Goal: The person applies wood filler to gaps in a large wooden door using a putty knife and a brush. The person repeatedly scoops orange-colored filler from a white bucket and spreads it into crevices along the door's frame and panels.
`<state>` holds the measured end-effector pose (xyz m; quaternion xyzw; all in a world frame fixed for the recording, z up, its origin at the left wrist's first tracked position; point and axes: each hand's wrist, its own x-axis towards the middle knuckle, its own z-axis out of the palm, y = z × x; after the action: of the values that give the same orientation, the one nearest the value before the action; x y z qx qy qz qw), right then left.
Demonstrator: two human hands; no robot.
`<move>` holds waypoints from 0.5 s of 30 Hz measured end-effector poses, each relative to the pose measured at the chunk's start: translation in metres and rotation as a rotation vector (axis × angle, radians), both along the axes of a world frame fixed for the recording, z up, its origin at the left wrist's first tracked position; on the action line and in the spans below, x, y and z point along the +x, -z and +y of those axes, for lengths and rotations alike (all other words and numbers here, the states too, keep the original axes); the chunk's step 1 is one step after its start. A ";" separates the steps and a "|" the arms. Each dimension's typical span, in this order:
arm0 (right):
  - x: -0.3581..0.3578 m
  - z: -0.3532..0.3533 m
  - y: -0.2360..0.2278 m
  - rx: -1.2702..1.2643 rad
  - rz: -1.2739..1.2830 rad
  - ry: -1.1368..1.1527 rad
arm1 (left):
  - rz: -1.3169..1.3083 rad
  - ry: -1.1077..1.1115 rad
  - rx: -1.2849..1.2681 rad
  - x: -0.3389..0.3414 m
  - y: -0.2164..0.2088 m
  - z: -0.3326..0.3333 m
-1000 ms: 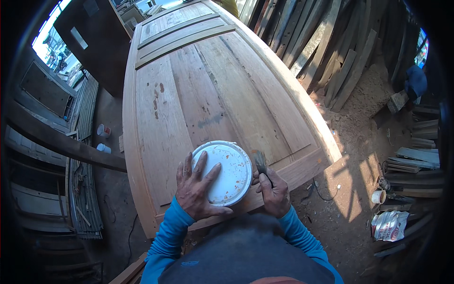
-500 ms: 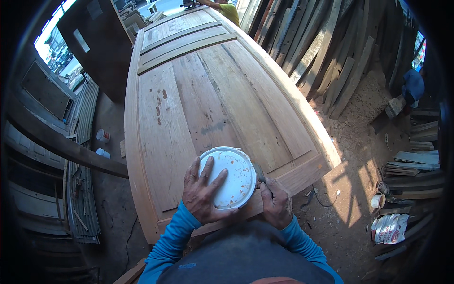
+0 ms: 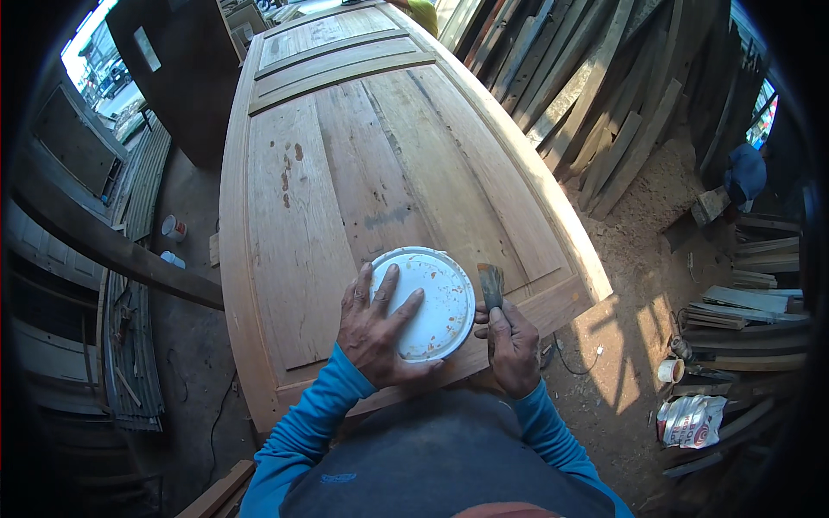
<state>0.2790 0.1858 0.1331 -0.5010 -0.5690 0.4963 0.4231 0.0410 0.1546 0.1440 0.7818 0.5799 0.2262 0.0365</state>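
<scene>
**Hand spread on a white lid, brush back in view**

The left hand (image 3: pixel 376 332) is lying flat on a round white lid (image 3: pixel 427 302), its fingers (image 3: pixel 387 285) spread open across the lid's left half and pressing on it rather than gripping. The lid, stained with orange-brown smears, is sitting on the near end of a large wooden door (image 3: pixel 345 190) that is lying flat like a tabletop.

The right hand (image 3: pixel 511 345) is closing its fingers around the handle of a small paintbrush (image 3: pixel 491 285), just beside the lid's right rim. The bristles are pointing away from the person and touching the door's lower panel.

Compared with half a second ago, the brush is showing clearly above the right hand again, where it was mostly hidden by the lid's edge. The left hand is staying on the lid, and the lid is keeping roughly the same spot near the door's bottom rail.

Wooden planks (image 3: pixel 587 95) are leaning beside the door on the right. A small cup (image 3: pixel 667 370) and a crumpled bag (image 3: pixel 688 420) are lying on the dirt floor (image 3: pixel 630 259).
</scene>
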 end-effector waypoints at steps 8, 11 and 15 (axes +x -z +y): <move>-0.005 0.001 -0.014 -0.053 0.082 0.020 | -0.020 0.005 0.029 -0.004 0.006 -0.001; -0.002 0.000 -0.014 -0.145 0.190 0.032 | -0.028 0.009 0.059 -0.006 0.004 -0.001; -0.029 -0.011 -0.032 0.075 0.170 0.160 | -0.206 0.052 0.084 -0.009 0.002 0.005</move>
<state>0.2495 0.1746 0.1654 -0.4848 -0.5074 0.4798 0.5266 0.0319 0.1597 0.1424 0.7701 0.5425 0.3283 0.0691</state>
